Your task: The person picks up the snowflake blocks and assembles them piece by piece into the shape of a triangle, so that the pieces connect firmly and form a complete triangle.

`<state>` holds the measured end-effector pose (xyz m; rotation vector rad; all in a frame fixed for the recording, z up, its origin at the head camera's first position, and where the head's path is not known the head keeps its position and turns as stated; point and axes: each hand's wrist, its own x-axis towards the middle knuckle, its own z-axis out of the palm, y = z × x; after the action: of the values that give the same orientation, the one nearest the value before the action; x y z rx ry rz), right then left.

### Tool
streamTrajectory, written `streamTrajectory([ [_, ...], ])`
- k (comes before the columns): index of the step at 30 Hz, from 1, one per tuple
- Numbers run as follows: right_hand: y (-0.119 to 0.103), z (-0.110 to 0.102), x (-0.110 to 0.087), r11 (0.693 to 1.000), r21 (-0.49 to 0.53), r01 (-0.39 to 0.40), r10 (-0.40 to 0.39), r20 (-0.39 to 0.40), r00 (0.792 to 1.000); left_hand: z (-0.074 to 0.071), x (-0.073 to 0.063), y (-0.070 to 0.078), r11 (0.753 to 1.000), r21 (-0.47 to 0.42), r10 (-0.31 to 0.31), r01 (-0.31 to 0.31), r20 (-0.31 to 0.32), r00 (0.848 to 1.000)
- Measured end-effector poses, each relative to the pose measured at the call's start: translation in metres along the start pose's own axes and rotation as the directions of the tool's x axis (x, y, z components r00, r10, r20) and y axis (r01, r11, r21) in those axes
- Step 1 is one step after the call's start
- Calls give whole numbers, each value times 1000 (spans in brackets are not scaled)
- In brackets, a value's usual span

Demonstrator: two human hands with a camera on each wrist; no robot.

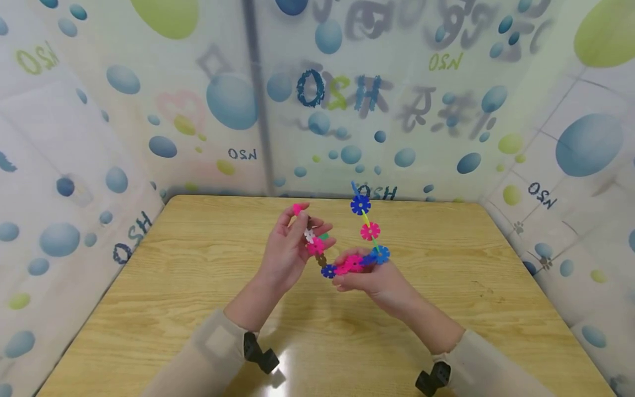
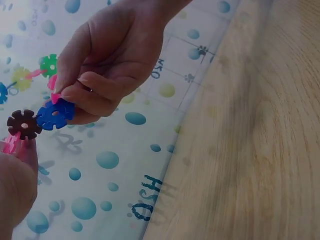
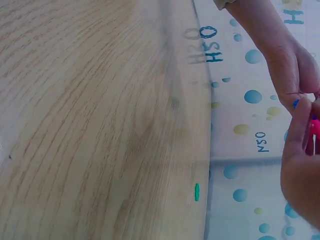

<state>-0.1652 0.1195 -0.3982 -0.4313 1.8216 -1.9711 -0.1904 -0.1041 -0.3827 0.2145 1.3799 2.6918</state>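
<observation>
A chain of slotted plastic discs hangs between both hands above the table. In the head view my left hand [image 1: 288, 251] holds its left part, thumb and fingers around a white disc [image 1: 310, 235] and a brown disc [image 1: 321, 259]. Lower down, a dark blue disc [image 1: 328, 271] links toward my right hand [image 1: 389, 284], which pinches the pink discs [image 1: 354, 263]. Beyond that hand the chain rises through a pink disc [image 1: 370, 231] to a blue disc [image 1: 360, 205]. The left wrist view shows a black-looking disc [image 2: 24, 125] joined to a blue disc [image 2: 56, 114] at the right fingertips.
The wooden table [image 1: 198, 309] spans the space below both hands. A small green piece [image 3: 197, 192] lies near its edge in the right wrist view. Patterned curtain walls [image 1: 317, 154] enclose the back and sides.
</observation>
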Motion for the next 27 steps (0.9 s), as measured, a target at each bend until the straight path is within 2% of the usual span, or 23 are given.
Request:
streamTrajectory([
  [4,-2,4,0,998,-65,8,-12,-67,998,2,-5,-2,999,0,37,-37,11,999],
  [8,-3,6,0,995,-99,16,-27,-104,994,8,-8,-8,992,73,106,-103,-39,994],
  [12,-2,7,1,992,-120,46,-58,-100,993,15,-9,-20,955,217,229,-204,-95,969],
  [15,-1,8,2,990,-123,71,-81,-81,993,18,-7,-28,935,257,287,-245,-140,948],
  [21,0,8,2,982,-176,70,-88,-97,991,21,-5,-33,941,234,297,-246,-216,930],
  [24,0,7,1,978,-193,72,-92,-94,991,21,-4,-33,940,239,297,-245,-214,931],
  [27,-2,7,0,972,-223,68,-93,-107,990,19,-5,-31,935,277,278,-220,-187,942],
])
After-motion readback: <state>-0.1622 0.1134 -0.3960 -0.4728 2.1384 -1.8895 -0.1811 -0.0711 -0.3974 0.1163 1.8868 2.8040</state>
